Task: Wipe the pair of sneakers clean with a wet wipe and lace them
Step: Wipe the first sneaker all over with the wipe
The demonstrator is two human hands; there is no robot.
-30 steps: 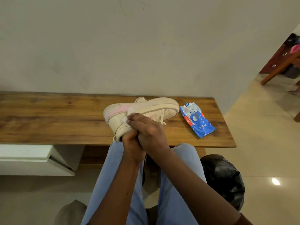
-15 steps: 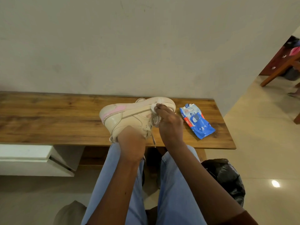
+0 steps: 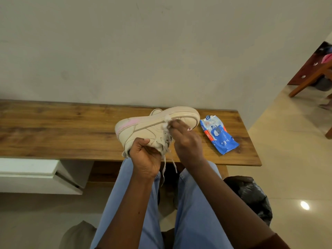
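A cream sneaker (image 3: 143, 130) with a pink heel patch is held on its side above the wooden bench (image 3: 62, 133), sole away from me, toe to the right. My left hand (image 3: 145, 157) grips it at the collar and tongue from below. My right hand (image 3: 186, 141) pinches a crumpled white wet wipe (image 3: 167, 124) against the sneaker's side near the sole line. Loose laces (image 3: 168, 162) dangle between my hands. Part of a second sneaker (image 3: 156, 112) shows on the bench behind the first.
A blue pack of wet wipes (image 3: 218, 136) lies on the bench's right end. A black bag (image 3: 251, 196) sits on the floor at my right knee. A white drawer unit (image 3: 36, 174) juts out under the bench's left side. Wooden furniture stands far right.
My right hand has moved with the wipe from the heel end to the toe, then slightly back toward the middle. The sneaker has tilted a little in my left hand.
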